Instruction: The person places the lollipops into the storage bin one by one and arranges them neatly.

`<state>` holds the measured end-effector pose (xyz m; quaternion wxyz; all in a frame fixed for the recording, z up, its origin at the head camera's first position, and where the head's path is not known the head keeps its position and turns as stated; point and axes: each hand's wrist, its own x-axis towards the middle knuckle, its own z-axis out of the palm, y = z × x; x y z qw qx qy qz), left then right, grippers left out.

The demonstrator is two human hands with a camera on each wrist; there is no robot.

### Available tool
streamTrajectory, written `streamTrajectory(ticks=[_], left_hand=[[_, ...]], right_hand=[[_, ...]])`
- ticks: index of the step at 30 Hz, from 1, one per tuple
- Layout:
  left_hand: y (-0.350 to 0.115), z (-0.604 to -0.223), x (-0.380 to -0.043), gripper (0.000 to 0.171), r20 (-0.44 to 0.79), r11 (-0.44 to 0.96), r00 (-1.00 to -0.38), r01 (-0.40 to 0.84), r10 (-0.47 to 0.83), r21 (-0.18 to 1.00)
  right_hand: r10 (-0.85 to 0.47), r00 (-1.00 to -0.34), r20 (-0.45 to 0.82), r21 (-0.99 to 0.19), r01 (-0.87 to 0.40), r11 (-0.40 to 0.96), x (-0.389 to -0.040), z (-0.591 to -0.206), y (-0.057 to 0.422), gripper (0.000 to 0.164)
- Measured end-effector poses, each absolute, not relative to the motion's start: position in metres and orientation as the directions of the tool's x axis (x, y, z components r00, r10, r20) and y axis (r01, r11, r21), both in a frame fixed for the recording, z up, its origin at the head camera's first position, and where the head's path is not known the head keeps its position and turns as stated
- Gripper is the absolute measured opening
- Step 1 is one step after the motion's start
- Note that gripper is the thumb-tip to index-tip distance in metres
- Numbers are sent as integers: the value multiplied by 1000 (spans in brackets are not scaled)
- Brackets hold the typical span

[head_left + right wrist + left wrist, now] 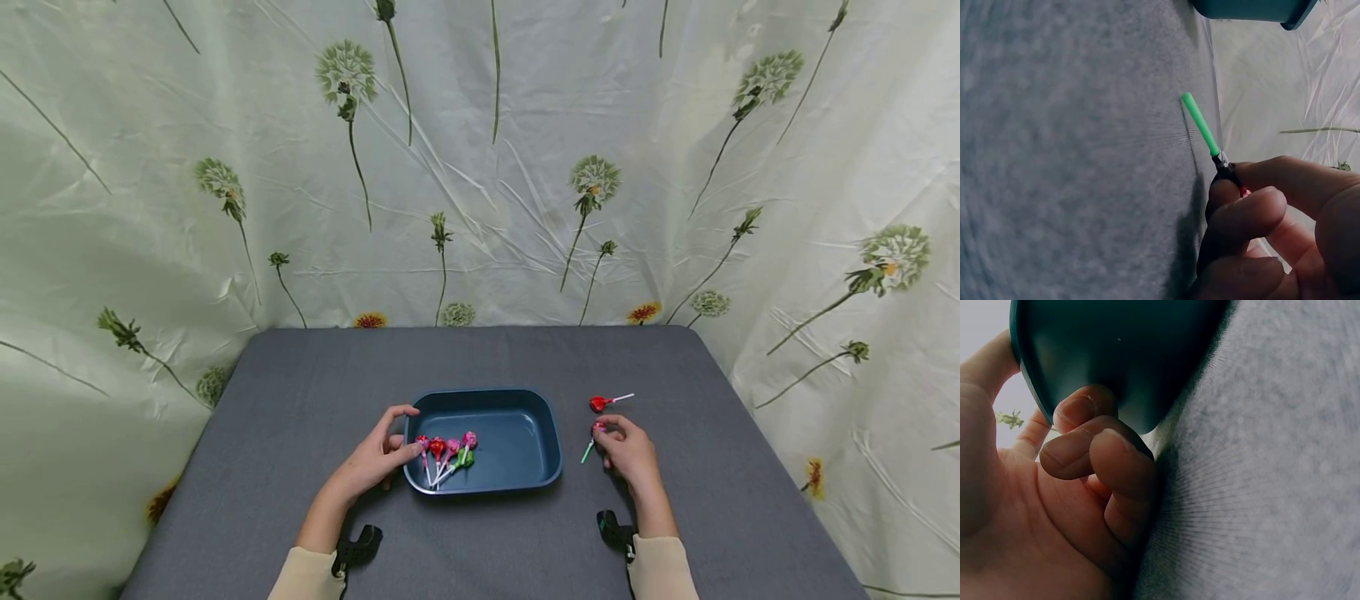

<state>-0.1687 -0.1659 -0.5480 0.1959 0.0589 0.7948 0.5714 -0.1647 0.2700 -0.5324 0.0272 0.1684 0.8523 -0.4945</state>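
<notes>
A dark blue tray sits on the table, several lollipops gathered at its left end with red, pink and green wrapped heads. My left hand grips the tray's left side, thumb and index finger at the rim. In the left wrist view the other fingers curl against the outer wall. To the right of the tray, my right hand pinches a lollipop with a green stick by its red-and-pink head, mostly hidden behind the fingers. The stick points down toward the tray side, close over the table.
Just beyond my right hand lies a red lollipop with a white stick. Grey cloth covers the table. A pale curtain printed with dandelions hangs behind and along both sides. Each wrist wears a black camera mount.
</notes>
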Motion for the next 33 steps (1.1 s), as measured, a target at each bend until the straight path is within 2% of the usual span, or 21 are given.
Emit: streamTrajectory(ticks=[10, 23, 33], left_hand=[[-166, -548, -169, 59, -230, 328, -918, -119, 324, 937], [-167, -548, -168, 61, -232, 323, -915, -122, 331, 939], [-167, -548, -169, 61, -232, 319, -914, -123, 332, 940]], right_hand=[[219, -954, -207, -841, 288, 459, -164, -519, 264, 33], [135, -974, -183, -898, 221, 380, -161, -492, 253, 36], [87, -982, -165, -898, 186, 400, -158, -478, 233, 35]])
